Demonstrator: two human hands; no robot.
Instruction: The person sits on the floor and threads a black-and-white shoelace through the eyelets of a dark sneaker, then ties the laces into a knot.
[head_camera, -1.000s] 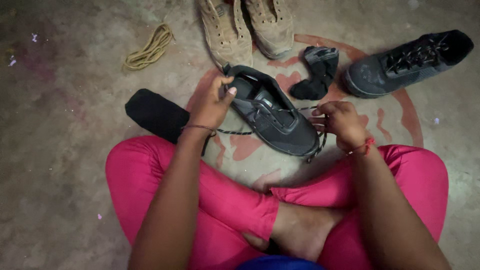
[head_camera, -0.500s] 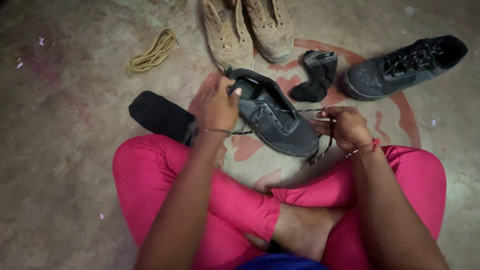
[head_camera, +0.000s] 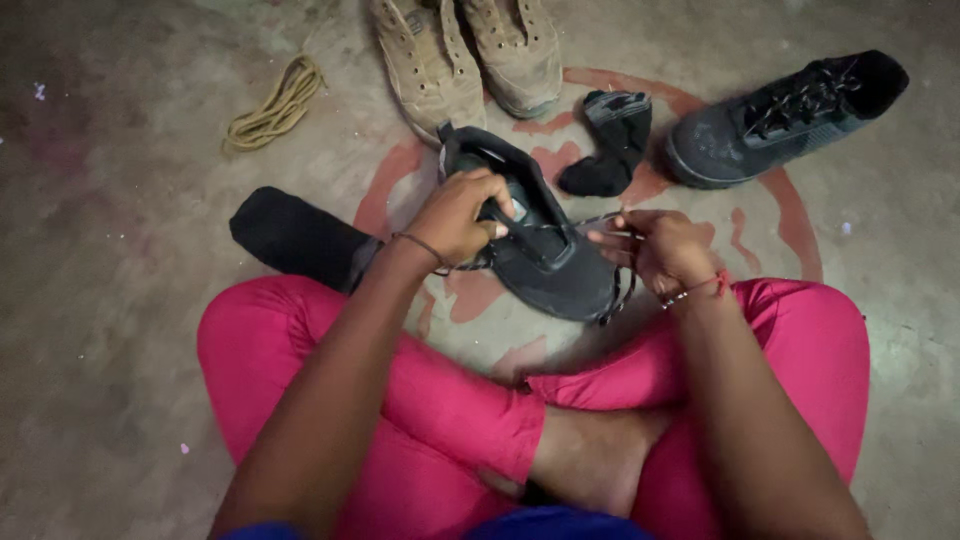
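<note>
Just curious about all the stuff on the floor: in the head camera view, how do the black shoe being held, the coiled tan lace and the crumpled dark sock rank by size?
Largest to smallest, as they look:
1. Black shoe, held by both hands
2. Coiled tan lace and crumpled dark sock: too alike to rank.

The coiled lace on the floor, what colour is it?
The coiled lace is tan-yellow, seen in the head view.

The left hand (head_camera: 455, 215) has slid from heel onto the black shoe's (head_camera: 545, 255) tongue.
</note>
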